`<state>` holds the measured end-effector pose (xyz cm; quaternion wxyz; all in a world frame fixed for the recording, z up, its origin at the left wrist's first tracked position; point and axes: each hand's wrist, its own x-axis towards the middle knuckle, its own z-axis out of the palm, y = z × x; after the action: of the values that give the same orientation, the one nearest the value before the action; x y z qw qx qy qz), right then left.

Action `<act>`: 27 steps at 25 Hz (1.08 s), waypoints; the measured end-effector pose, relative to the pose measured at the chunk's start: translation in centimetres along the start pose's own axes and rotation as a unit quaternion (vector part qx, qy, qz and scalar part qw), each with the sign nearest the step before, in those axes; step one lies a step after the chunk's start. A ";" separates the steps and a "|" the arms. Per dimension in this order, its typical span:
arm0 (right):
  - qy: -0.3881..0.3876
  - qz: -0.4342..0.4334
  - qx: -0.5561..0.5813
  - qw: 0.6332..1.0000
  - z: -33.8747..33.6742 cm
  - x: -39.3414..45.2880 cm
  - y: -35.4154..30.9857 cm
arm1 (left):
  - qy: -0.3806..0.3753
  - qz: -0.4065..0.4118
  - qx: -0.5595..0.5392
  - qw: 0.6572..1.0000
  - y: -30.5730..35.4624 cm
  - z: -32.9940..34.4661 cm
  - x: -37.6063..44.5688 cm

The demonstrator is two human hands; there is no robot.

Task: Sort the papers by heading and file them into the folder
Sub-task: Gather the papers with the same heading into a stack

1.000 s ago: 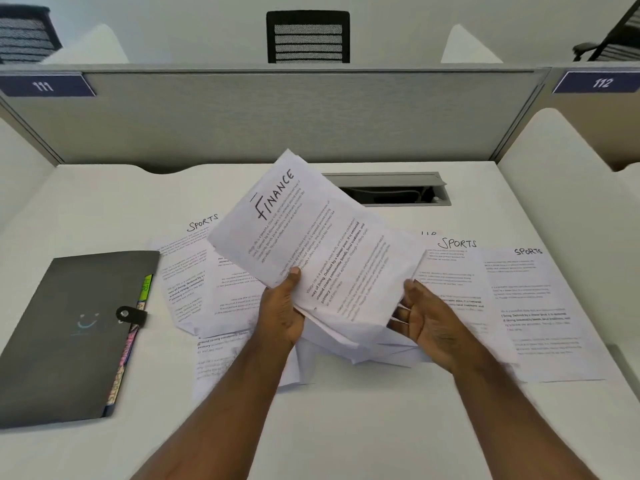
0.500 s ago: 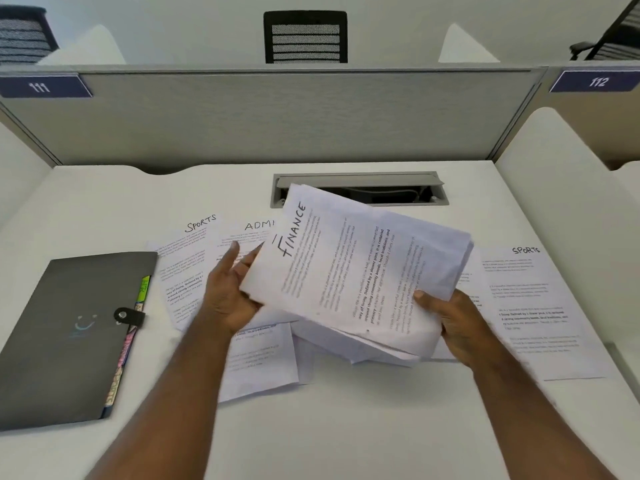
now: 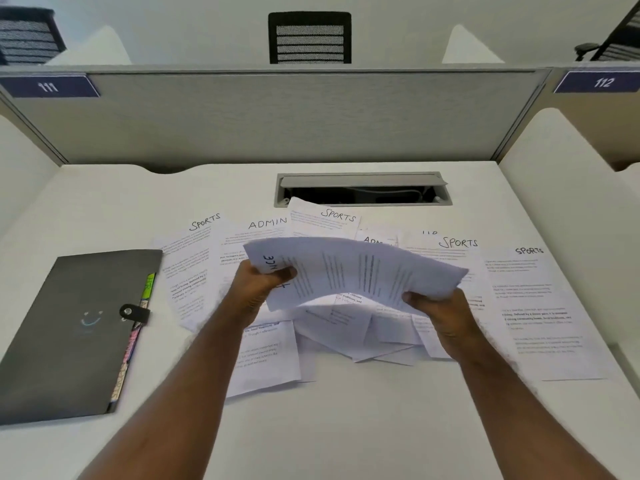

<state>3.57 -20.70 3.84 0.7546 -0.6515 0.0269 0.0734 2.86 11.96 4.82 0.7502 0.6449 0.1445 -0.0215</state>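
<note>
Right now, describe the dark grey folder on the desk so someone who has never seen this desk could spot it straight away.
Start from the white desk below the grey partition panel, then look to its left side, beside the spread of white printed sheets. The dark grey folder lies flat and closed there. It is the only dark item on the desk, with a black snap strap, a faint smiley mark and coloured tabs on its right edge.

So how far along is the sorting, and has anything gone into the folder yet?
Early stage. Done: little; a small stack of sheets is gathered, FINANCE on top. In hand: left hand and right hand grip that stack at its ends above the desk. Left: SPORTS and ADMIN sheets lie mixed and overlapping, and the grey folder lies strapped shut, so no filing is visible.
</note>
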 end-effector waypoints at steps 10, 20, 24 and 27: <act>0.039 0.007 0.026 0.999 0.3 -0.8 2.6 | 0.023 -0.002 0.032 0.999 -1.5 1.5 -0.6; 0.005 -0.003 0.005 1.000 -0.2 -0.3 2.3 | 0.015 -0.012 0.079 0.997 -0.1 2.1 0.0; -0.049 0.040 -0.023 0.998 -0.8 0.0 -1.9 | 0.006 0.024 0.174 0.984 4.6 0.9 1.0; -0.122 0.086 -0.029 0.988 -2.0 0.9 -5.9 | -0.067 0.048 0.245 0.966 9.0 0.0 1.5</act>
<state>5.42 -23.47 9.18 0.7239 -0.6545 -0.0110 0.2178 6.27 13.68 13.15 0.5777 0.8121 0.0531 -0.0628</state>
